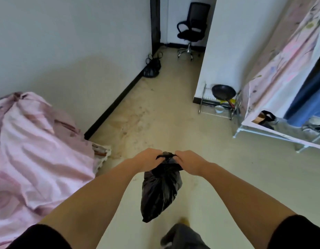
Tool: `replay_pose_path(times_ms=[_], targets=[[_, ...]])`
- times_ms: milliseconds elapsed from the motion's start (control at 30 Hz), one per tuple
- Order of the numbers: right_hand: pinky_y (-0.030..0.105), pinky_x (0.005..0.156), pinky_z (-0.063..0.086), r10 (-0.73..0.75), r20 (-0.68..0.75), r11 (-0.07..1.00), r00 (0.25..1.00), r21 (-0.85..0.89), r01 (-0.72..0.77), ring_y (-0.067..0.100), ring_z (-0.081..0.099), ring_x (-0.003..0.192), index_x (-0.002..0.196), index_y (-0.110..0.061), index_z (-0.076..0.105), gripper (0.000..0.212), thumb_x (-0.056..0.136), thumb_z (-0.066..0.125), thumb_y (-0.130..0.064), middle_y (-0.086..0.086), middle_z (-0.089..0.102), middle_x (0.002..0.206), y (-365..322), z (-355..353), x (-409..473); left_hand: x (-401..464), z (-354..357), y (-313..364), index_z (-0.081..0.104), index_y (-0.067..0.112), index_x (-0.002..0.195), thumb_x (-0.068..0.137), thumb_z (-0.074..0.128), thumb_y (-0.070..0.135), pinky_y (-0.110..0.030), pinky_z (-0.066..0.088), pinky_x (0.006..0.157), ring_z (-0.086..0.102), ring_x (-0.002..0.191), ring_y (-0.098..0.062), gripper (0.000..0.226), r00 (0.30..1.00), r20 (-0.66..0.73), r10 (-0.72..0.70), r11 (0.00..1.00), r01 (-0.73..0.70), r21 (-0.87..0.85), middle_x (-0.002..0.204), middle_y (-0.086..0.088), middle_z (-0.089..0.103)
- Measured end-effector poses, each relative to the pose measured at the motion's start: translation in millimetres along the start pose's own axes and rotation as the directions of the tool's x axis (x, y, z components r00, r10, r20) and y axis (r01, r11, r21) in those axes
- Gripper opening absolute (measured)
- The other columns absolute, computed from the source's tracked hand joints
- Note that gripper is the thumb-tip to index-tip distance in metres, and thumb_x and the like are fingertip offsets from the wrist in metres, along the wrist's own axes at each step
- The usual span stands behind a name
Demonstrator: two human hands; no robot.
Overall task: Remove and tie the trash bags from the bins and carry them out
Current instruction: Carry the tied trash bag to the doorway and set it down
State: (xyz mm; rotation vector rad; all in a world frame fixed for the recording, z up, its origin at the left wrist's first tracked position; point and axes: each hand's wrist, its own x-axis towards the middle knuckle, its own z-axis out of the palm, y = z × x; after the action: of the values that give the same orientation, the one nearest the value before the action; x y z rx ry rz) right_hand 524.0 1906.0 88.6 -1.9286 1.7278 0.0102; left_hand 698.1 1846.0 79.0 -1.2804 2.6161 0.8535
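Note:
A black trash bag [160,189] hangs in the air in front of me, above the floor. My left hand [148,159] and my right hand [189,162] both grip its gathered top, one on each side, pulling the twisted plastic between them. A second black trash bag [152,66], tied at the top, sits on the floor against the left wall near the doorway. No bin is in view.
A bed with pink bedding [33,150] fills the left. A metal rack with a black pan [223,93] and a fabric wardrobe [281,87] stand on the right. A black office chair [191,27] sits beyond the doorway. My leg [180,236] shows below.

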Motion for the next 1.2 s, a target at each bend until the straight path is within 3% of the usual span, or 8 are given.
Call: replay_pose_path(times_ms=[133,400,533,600,700,933,1067,1200], targets=[[0.032,0.07,0.035,-0.027,0.014,1.0,1.0,-0.015,0.028,0.025,0.046,0.079,0.089,-0.014,0.04,0.024,0.103,0.027,-0.028,0.017,0.06,0.097,31.6,-47.8,96.3,94.1,-41.6,-35.6,0.041,0.014,0.079,0.101,0.037,0.025,-0.029,0.031,0.064,0.042,0.07,-0.02,0.026,0.999,-0.022,-0.04,0.999,0.04,0.009,0.067,0.005,0.04],[0.03,0.071,0.033,-0.075,0.065,0.996,0.995,-0.048,0.078,0.023,0.046,0.08,0.109,-0.006,0.053,0.032,0.103,0.029,-0.026,0.018,0.062,0.107,108.9,-163.6,269.3,274.0,-136.9,-68.5,0.043,0.011,0.082,0.101,0.037,0.025,-0.031,0.031,0.061,0.044,0.073,-0.022,0.024,0.994,-0.042,-0.097,0.994,0.095,-0.063,0.079,-0.009,0.05],[0.031,0.072,0.036,-0.118,0.077,0.989,0.99,-0.079,0.124,0.032,0.055,0.089,0.106,-0.005,0.053,0.032,0.103,0.028,-0.026,0.018,0.063,0.105,127.8,-214.3,349.3,347.1,-181.5,-94.0,0.043,0.013,0.08,0.101,0.037,0.027,-0.03,0.032,0.061,0.045,0.072,-0.022,0.026,0.991,-0.048,-0.126,0.988,0.121,-0.091,0.069,0.004,0.043],[0.031,0.07,0.034,-0.121,0.072,0.987,0.99,-0.101,0.128,0.028,0.05,0.082,0.094,-0.01,0.047,0.027,0.103,0.028,-0.026,0.015,0.059,0.095,137.2,-236.8,390.9,387.4,-203.7,-111.0,0.043,0.013,0.079,0.101,0.037,0.028,-0.03,0.033,0.062,0.045,0.072,-0.022,0.027,0.989,-0.061,-0.137,0.988,0.132,-0.08,0.068,0.004,0.042],[0.031,0.067,0.032,-0.118,0.035,0.985,0.992,-0.121,0.122,0.024,0.045,0.077,0.087,-0.013,0.04,0.025,0.103,0.028,-0.028,0.007,0.049,0.084,156.5,-269.2,460.6,453.5,-240.2,-138.7,0.043,0.014,0.079,0.101,0.036,0.028,-0.03,0.034,0.064,0.045,0.07,-0.021,0.027,0.99,-0.07,-0.126,0.991,0.122,-0.059,0.068,0.004,0.042],[0.032,0.066,0.029,-0.062,-0.02,0.994,0.998,-0.096,0.059,0.023,0.043,0.075,0.087,-0.013,0.039,0.024,0.103,0.029,-0.027,0.007,0.048,0.083,182.8,-355.6,620.9,603.9,-347.1,-208.3,0.043,0.011,0.078,0.1,0.039,0.026,-0.03,0.035,0.066,0.046,0.072,-0.022,0.027,0.995,-0.089,-0.048,0.999,0.047,-0.015,0.076,-0.003,0.048],[0.031,0.068,0.03,-0.044,-0.045,0.997,0.998,-0.066,0.041,0.026,0.045,0.078,0.089,-0.013,0.043,0.024,0.103,0.029,-0.027,0.017,0.06,0.097,195.6,-399.6,699.6,673.6,-402.6,-236.2,0.041,0.014,0.078,0.1,0.039,0.024,-0.027,0.032,0.066,0.043,0.071,-0.018,0.024,0.997,-0.081,-0.006,1.0,0.006,-0.007,0.07,0.002,0.043],[0.038,0.075,0.039,-0.044,-0.033,0.998,0.999,-0.038,0.043,0.034,0.057,0.092,0.107,-0.005,0.053,0.032,0.103,0.03,-0.027,0.017,0.063,0.105,218.5,-430.5,783.9,745.0,-440.6,-272.0,0.043,0.017,0.08,0.1,0.04,0.025,-0.027,0.034,0.066,0.047,0.073,-0.02,0.022,0.998,-0.065,-0.016,1.0,0.016,-0.002,0.078,-0.001,0.048]])
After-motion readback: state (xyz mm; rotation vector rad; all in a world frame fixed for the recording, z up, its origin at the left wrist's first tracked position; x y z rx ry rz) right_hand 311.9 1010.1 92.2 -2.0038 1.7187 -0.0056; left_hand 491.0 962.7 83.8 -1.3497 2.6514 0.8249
